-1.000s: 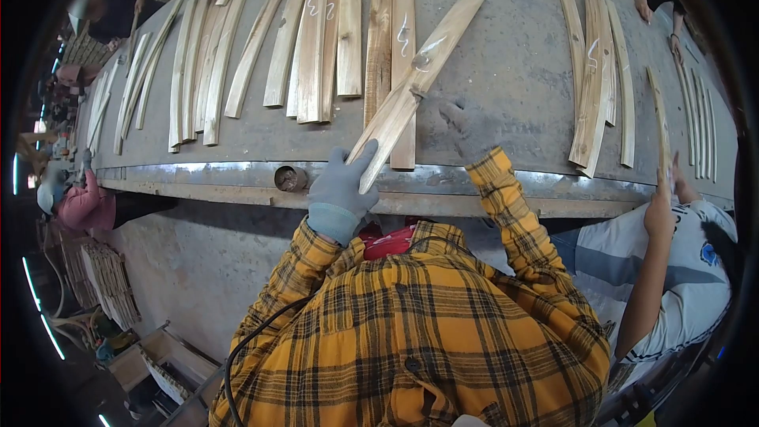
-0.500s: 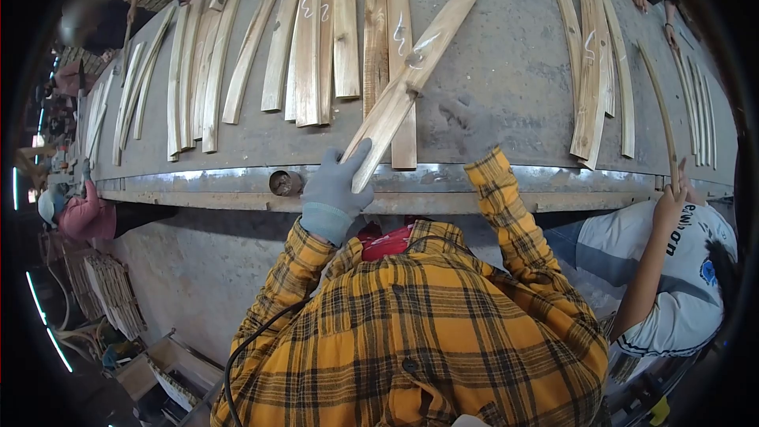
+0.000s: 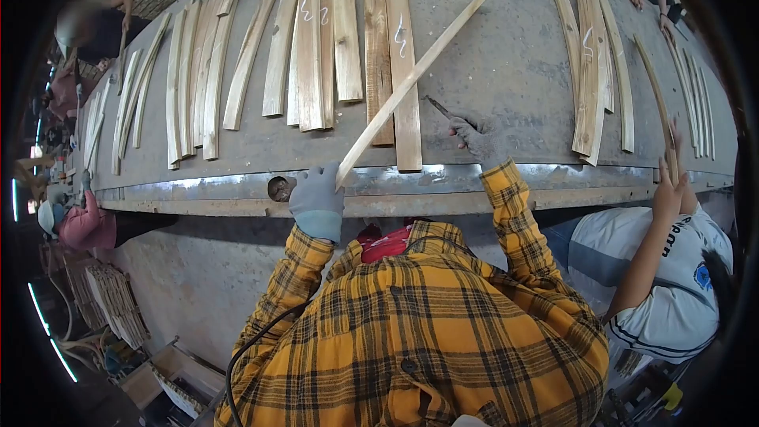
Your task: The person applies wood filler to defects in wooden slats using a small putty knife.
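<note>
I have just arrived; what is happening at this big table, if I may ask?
The person in the plaid shirt has a wooden strip by its near end in the gloved left hand, narrow edge toward the camera. The gloved right hand holds a thin dark tool, apart from the strip. More strips lie on the table, some with white marks. At the right, a co-worker holds another strip.
</note>
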A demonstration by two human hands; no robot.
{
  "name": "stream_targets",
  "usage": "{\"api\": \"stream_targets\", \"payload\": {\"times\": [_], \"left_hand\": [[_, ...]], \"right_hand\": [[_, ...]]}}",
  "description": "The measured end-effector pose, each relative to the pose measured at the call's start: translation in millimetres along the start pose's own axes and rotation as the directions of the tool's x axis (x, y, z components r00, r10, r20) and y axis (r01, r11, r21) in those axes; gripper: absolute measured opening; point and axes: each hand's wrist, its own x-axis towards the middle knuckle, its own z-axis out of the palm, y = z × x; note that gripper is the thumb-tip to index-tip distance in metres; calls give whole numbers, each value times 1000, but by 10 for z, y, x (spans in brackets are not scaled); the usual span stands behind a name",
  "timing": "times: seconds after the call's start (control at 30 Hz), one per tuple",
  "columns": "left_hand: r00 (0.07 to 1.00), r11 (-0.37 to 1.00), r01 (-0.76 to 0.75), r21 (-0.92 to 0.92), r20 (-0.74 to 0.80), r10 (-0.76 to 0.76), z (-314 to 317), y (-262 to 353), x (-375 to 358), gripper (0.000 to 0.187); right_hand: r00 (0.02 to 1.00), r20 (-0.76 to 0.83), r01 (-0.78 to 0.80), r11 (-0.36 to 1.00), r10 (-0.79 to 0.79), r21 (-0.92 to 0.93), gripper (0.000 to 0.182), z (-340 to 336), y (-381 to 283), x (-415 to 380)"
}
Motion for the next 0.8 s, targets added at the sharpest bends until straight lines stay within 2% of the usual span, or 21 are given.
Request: {"api": "stream_targets", "payload": {"times": [0.03, 0.17, 0.2, 0.23, 0.27, 0.3, 0.33, 0.37, 0.4, 0.43, 0.47, 0.5, 0.57, 0.6, 0.63, 0.67, 0.7, 0.73, 0.77, 0.8], "left_hand": [[997, 999, -41, 28, -57, 43, 21, 14, -19, 52], [998, 997, -56, -44, -33, 55, 78, -4, -35, 52], [993, 964, -92, -249, 50, 108, 71, -21, -25, 53], [977, 889, -107, -446, 120, 178, 68, -40, -8, 55], [960, 699, -86, -710, 129, 249, 313, -99, 26, 59], [933, 662, 14, -749, 247, 260, 218, 27, 22, 58], [930, 596, 58, -801, 260, 260, 248, 153, 6, 59], [925, 525, 103, -845, 275, 261, 281, 287, -24, 60], [920, 476, 123, -871, 280, 274, 258, 433, -41, 61], [914, 428, 143, -893, 285, 288, 232, 569, -49, 62], [909, 496, 48, -867, 244, 339, 353, 663, -20, 65], [892, 482, 9, -876, 225, 392, 338, 790, 18, 68], [833, 557, 86, -826, 366, 415, 159, 946, 83, 73], [835, 556, 84, -827, 363, 413, 264, 990, 176, 73], [956, 798, -156, -582, 113, 270, 440, 1021, 285, 75], [957, 946, -254, -201, -194, 216, 536, 1061, 383, 79], [958, 947, -251, -199, -193, 213, 529, 1114, 479, 79], [990, 981, -141, -135, -30, 139, 509, 1171, 575, 80], [991, 998, -43, -53, 128, 49, 511, 1219, 632, 83], [990, 998, -45, -52, 132, 52, 575, 1280, 669, 83]], "right_hand": [[998, -60, -15, 999, 17, 38, 21, 40, 1, -19], [994, -106, 45, 995, -35, 88, 27, 175, 43, -17], [992, -110, -10, 927, 55, 374, 34, 247, 177, 26], [990, -101, -30, 861, 94, 507, 38, 270, 298, 51], [987, -91, -47, 776, 133, 629, 42, 317, 320, 44], [995, 2, -90, 850, 104, 519, 50, 426, 226, -100], [991, 98, -119, 911, 86, 396, 58, 488, 167, -215], [992, 97, -114, 912, 82, 394, 58, 478, 165, -284], [986, 84, -168, 919, 147, 356, 56, 445, 177, -340], [997, 16, -74, 933, 73, 352, 64, 409, 164, -381], [999, -53, 19, 941, -2, 338, 73, 373, 152, -422], [996, -78, 77, 902, -48, 425, 78, 272, 242, -392], [996, 8, -85, 906, 89, 415, 94, -179, 216, -350], [991, -133, 65, 948, -25, 310, 100, -346, 166, -325], [991, -130, 64, 949, -25, 309, 100, -548, 71, -289], [985, -165, 96, 941, -43, 326, 93, -768, -51, -232], [978, -200, 126, 931, -59, 343, 87, -1006, -156, -157], [969, -237, 154, 920, -70, 360, 81, -1267, -208, -68], [900, -437, 17, 998, 14, 66, 60, -1588, -203, 55], [864, -474, -45, 912, -170, -409, 42, -1808, -278, 147]]}}
